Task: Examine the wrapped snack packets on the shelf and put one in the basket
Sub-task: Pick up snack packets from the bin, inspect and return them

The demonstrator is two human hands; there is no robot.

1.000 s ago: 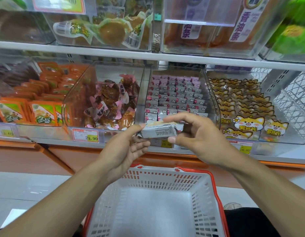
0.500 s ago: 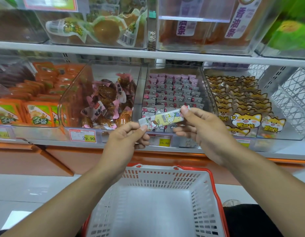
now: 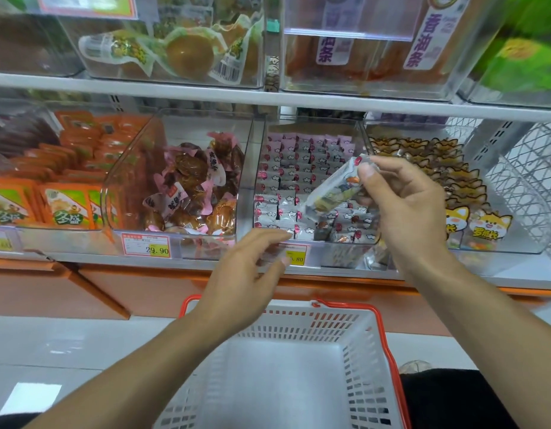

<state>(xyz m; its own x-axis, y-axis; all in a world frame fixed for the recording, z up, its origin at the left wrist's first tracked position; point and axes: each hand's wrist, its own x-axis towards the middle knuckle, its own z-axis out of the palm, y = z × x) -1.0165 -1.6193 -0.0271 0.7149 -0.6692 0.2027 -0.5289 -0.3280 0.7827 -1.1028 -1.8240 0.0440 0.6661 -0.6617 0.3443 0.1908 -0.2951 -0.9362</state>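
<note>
White plastic basket (image 3: 299, 382) with an orange rim sits nearest, below both forearms. Above it, the left hand (image 3: 246, 280) hovers with loosely curled fingers, holding nothing. Farther up, the right hand (image 3: 404, 209) pinches a wrapped snack packet (image 3: 333, 188), tilted, in front of a clear shelf bin (image 3: 311, 239) filled with similar small packets. Neighbouring bins hold other snacks.

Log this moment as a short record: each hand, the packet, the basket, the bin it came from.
right hand: pinches one end of the snack packet
left hand: holds nothing, fingers loose, blurred
snack packet: tilted, in front of the bin
basket: white with a red rim, below the hands, nothing visible inside
bin: clear, rows of pink and white packets
</note>
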